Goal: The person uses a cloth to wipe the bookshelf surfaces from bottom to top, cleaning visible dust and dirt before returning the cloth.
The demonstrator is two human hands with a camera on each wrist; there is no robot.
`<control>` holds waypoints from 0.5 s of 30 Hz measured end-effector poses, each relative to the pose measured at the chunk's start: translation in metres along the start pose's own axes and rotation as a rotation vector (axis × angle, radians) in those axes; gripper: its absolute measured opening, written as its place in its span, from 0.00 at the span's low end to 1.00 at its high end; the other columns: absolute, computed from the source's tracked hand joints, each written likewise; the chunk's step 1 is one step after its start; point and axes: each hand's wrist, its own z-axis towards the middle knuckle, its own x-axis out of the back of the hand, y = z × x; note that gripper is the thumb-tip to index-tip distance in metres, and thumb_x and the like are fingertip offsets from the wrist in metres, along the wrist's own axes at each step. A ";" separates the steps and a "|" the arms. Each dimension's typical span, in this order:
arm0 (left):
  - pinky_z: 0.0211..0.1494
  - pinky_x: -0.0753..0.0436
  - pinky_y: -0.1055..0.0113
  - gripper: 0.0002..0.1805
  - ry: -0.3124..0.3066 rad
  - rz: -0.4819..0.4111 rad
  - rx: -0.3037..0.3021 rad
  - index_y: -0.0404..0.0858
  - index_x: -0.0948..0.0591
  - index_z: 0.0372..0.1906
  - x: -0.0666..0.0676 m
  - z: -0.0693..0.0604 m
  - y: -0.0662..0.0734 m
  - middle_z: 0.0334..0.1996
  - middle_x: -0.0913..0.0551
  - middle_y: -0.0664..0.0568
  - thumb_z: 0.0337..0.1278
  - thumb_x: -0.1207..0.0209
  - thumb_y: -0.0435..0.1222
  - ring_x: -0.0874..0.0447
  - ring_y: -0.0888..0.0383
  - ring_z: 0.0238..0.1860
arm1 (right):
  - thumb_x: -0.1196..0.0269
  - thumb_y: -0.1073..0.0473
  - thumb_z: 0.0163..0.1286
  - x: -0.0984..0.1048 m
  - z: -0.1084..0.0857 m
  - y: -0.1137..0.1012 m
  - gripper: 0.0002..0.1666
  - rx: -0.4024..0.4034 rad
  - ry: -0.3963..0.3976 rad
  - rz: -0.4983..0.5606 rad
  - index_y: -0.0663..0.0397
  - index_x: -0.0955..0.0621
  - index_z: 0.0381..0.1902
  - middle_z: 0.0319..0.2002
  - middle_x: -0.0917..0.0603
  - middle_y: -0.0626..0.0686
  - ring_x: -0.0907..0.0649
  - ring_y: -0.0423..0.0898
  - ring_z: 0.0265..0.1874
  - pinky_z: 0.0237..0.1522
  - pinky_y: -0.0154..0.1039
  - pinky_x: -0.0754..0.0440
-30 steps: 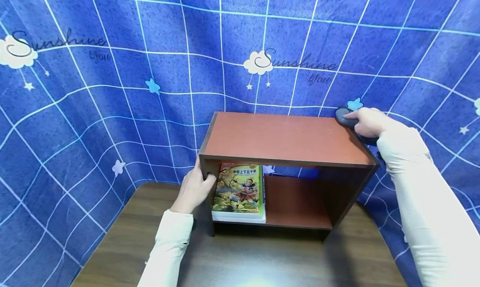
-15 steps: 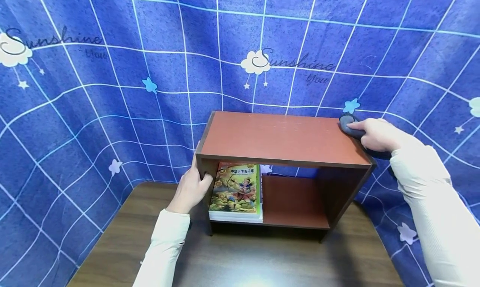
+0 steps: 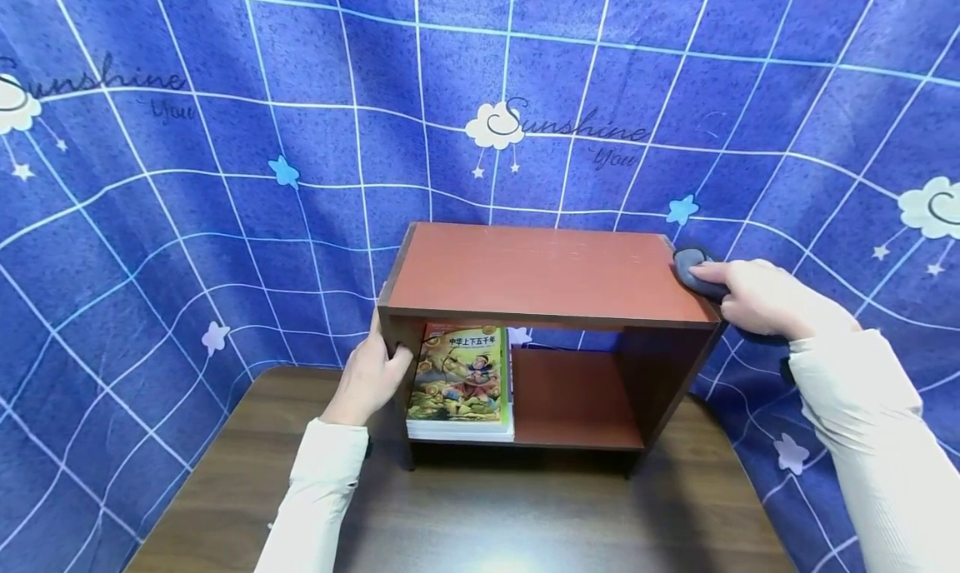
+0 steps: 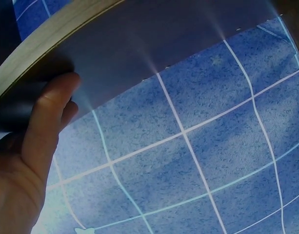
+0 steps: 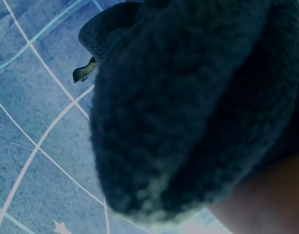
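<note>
A small shelf with a reddish-brown top and dark side panels stands on a wooden table. My left hand grips its left side panel, thumb on the front edge; the left wrist view shows that hand against the panel from outside. My right hand holds a dark, fuzzy cloth on the right edge of the top, the forefinger pressing it down. Up close in the right wrist view, the cloth hides most of the fingers. Inside the shelf at left lies a stack of books with a colourful cover.
The brown wooden table extends in front of the shelf and to both sides. A blue curtain with white lines, clouds and stars hangs close behind.
My right hand has slid the cloth along the top's right edge, from the back corner toward the front. My left hand keeps its grip. The head view has shifted slightly to the right.
</note>
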 end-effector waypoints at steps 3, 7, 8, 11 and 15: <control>0.40 0.26 0.47 0.46 -0.012 -0.007 0.016 0.38 0.53 0.81 0.001 0.000 -0.001 0.37 0.20 0.32 0.61 0.47 0.37 0.24 0.42 0.33 | 0.47 0.75 0.52 -0.001 -0.006 -0.004 0.36 0.000 -0.003 0.005 0.70 0.24 0.63 0.53 0.20 0.75 0.18 0.69 0.46 0.45 0.62 0.23; 0.40 0.26 0.46 0.46 -0.021 -0.012 0.027 0.37 0.54 0.81 0.003 -0.001 -0.002 0.38 0.20 0.31 0.61 0.47 0.37 0.24 0.42 0.34 | 0.47 0.76 0.52 -0.004 -0.016 -0.008 0.35 0.012 -0.004 0.006 0.72 0.24 0.63 0.56 0.21 0.74 0.19 0.70 0.48 0.47 0.62 0.22; 0.41 0.26 0.47 0.46 -0.024 -0.012 0.031 0.36 0.54 0.81 0.003 -0.001 -0.002 0.37 0.20 0.31 0.62 0.47 0.37 0.24 0.42 0.34 | 0.47 0.76 0.52 -0.004 -0.019 -0.009 0.36 0.011 -0.001 0.005 0.72 0.24 0.63 0.56 0.21 0.74 0.18 0.70 0.48 0.47 0.62 0.22; 0.40 0.26 0.48 0.47 -0.033 -0.018 0.044 0.35 0.57 0.81 0.003 -0.001 -0.003 0.34 0.21 0.32 0.62 0.48 0.37 0.25 0.43 0.32 | 0.47 0.75 0.52 -0.005 -0.026 -0.013 0.35 0.007 0.015 -0.002 0.71 0.23 0.62 0.55 0.20 0.73 0.17 0.66 0.43 0.42 0.60 0.22; 0.38 0.26 0.50 0.47 -0.041 -0.018 0.055 0.34 0.57 0.81 0.001 -0.001 -0.004 0.30 0.22 0.35 0.62 0.48 0.37 0.25 0.44 0.30 | 0.45 0.75 0.51 -0.006 -0.034 -0.018 0.35 -0.009 0.010 -0.013 0.71 0.23 0.61 0.53 0.19 0.72 0.17 0.61 0.39 0.39 0.56 0.22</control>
